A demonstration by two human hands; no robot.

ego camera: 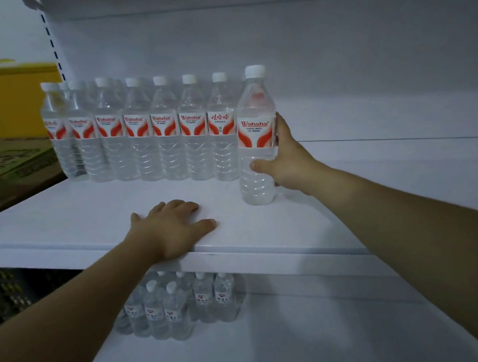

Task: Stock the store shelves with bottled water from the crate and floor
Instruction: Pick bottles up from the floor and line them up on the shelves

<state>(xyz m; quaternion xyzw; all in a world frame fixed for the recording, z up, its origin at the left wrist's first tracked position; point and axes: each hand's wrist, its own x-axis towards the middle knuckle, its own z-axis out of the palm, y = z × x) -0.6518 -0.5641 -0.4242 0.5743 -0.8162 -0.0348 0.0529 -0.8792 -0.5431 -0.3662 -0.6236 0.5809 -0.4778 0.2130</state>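
The Wahaha water bottle (pixel 255 138), clear with a white cap and a red-and-white label, stands upright on the upper white shelf (pixel 60 215), at the right end of the stocked row and a little forward of it. The right hand (pixel 288 161) grips it from the right: the thumb (pixel 259 165) crosses the front of the bottle just under the label, and the fingers wrap round the far side, mostly hidden. Whether it touches its neighbour cannot be told.

To its left runs the row of matching bottles (pixel 140 137), labels facing out, set back toward the rear panel; more caps show behind them at the left end.

The left hand (pixel 169 231) lies palm down on the same shelf at its front edge, fingers straight and slightly spread, thumb out to the right, holding nothing.

On the lower shelf (pixel 276 337), 1 level down, a cluster of bottles (pixel 174 306) stands under the left hand. Beyond the shelving on the left lie printed cardboard boxes (pixel 5 162) with a yellow surface (pixel 5 101) behind them.
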